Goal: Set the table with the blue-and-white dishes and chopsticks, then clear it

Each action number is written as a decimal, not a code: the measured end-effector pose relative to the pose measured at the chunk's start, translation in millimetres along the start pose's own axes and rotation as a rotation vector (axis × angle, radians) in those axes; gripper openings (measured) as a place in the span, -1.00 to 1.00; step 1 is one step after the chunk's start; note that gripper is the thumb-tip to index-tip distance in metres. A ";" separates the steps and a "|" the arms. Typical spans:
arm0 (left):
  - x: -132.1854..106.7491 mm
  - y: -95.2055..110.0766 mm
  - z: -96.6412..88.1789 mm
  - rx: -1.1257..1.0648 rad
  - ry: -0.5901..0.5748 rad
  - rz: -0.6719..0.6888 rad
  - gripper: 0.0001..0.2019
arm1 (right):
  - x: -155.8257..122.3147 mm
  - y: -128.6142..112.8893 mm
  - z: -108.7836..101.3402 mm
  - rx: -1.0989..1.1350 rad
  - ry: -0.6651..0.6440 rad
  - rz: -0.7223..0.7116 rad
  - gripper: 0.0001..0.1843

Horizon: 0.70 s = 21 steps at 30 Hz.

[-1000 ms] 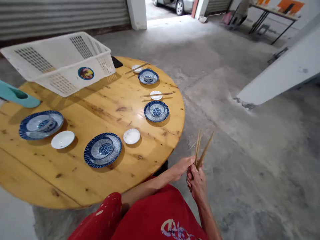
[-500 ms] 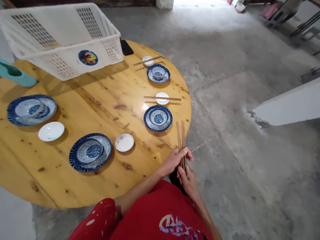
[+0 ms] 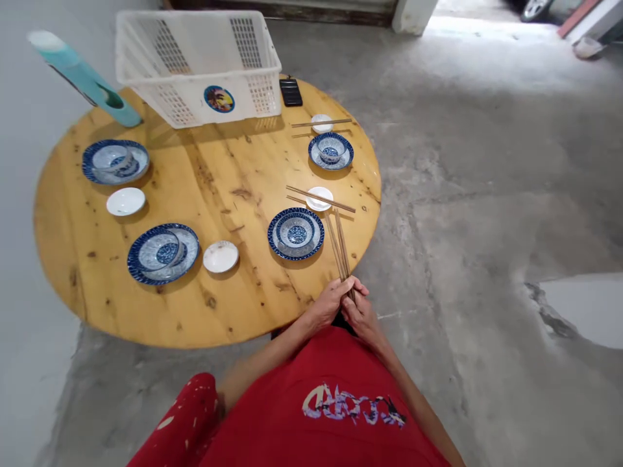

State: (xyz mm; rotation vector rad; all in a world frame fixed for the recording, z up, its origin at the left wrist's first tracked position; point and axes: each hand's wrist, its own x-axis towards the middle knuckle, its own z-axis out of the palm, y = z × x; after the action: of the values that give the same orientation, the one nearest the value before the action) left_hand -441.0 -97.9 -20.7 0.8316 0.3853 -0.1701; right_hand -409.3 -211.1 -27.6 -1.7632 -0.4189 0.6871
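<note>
A bundle of brown chopsticks (image 3: 341,250) points away from me past the table's edge. My left hand (image 3: 337,295) is closed around them, and my right hand (image 3: 360,312) grips their lower ends just beside it. Closest to the tips is a blue-and-white plate with a bowl (image 3: 296,234) on it. Beyond that, a white saucer (image 3: 318,198) has a pair of chopsticks (image 3: 341,205) lying across it. Farther back, another saucer (image 3: 322,124) also carries chopsticks, near a second plate and bowl (image 3: 331,151).
On the round wooden table (image 3: 233,162) stand a white plastic basket (image 3: 189,97), a turquoise tube-shaped holder (image 3: 92,81) and a black phone-like object (image 3: 291,92). Two plates with bowls (image 3: 163,253) and two white saucers (image 3: 220,257) sit on the left. Concrete floor (image 3: 477,194) lies to the right.
My view has swung left, showing more of the table's left side. Both hands have drawn closer together on the chopsticks, whose tips now lean left toward the nearest plate and saucer.
</note>
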 end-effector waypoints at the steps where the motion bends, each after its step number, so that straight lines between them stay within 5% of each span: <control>1: 8.0 -4.0 10.3 -0.015 0.023 0.012 -0.56 | 3.9 1.7 -14.3 0.000 -0.032 0.006 -0.72; 7: 46.6 -7.0 42.6 -0.160 0.280 0.193 -0.60 | 25.7 13.7 -81.0 -0.063 -0.052 0.034 -0.57; 12: 54.8 7.5 38.6 -0.255 0.487 0.357 -0.66 | 98.2 5.8 -125.3 -0.368 0.032 -0.241 -0.58; 16: 67.7 17.8 32.1 -0.347 0.546 0.305 -0.65 | 181.0 -2.1 -128.4 -0.672 0.063 -0.482 -0.59; 21: 102.4 34.4 18.1 -0.417 0.577 0.333 -0.64 | 254.4 -6.9 -102.5 -0.970 -0.012 -0.477 -0.56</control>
State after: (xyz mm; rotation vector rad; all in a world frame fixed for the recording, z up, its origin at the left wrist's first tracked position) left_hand -332.1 -88.3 -26.7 0.5066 0.7831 0.4600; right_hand -148.5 -133.2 -61.9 -2.4050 -1.2863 0.1236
